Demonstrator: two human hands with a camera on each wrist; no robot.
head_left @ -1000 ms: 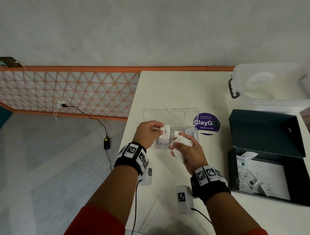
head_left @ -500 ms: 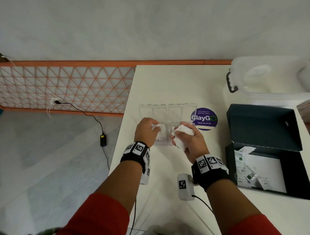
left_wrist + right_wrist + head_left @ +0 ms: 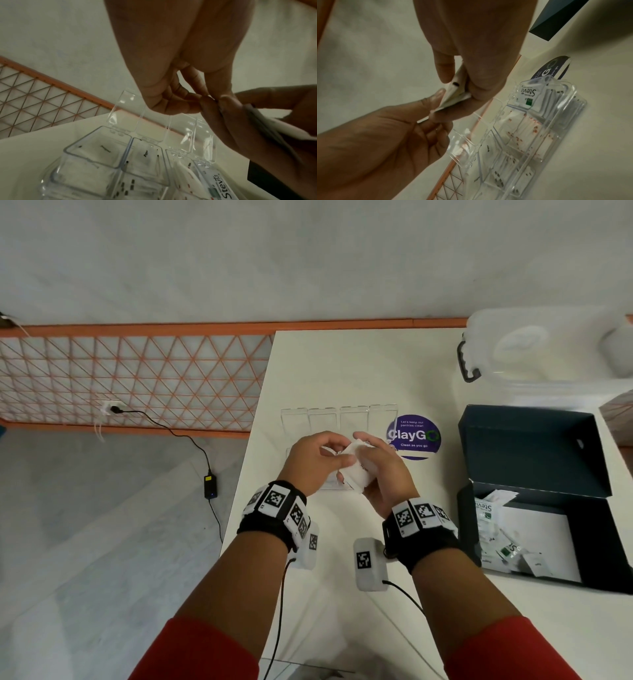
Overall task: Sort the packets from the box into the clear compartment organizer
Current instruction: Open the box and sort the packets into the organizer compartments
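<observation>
My right hand [image 3: 371, 462] grips a small stack of white packets [image 3: 356, 472] just above the clear compartment organizer [image 3: 342, 416], whose lids stand open. My left hand [image 3: 337, 451] pinches the stack's top edge with thumb and fingertips. In the right wrist view the right hand [image 3: 458, 81] clamps the packets [image 3: 453, 94], and the organizer [image 3: 530, 135] below holds packets, one marked Stevia. The left wrist view shows the left hand [image 3: 205, 98] meeting the stack [image 3: 283, 128] over the filled organizer [image 3: 120, 162]. At the right the dark box [image 3: 534, 453] lies open with loose packets [image 3: 493, 529] inside.
A clear plastic tub [image 3: 534, 354] with a black handle stands at the back right. A purple round sticker [image 3: 414, 436] lies next to the organizer. The table's left edge [image 3: 253, 440] runs close to my left arm; a cable and adapter [image 3: 209, 491] lie on the floor.
My left hand has left the organizer's compartment and come right to the stack in my right hand, where it now pinches the top edge. Both hands have drawn together.
</observation>
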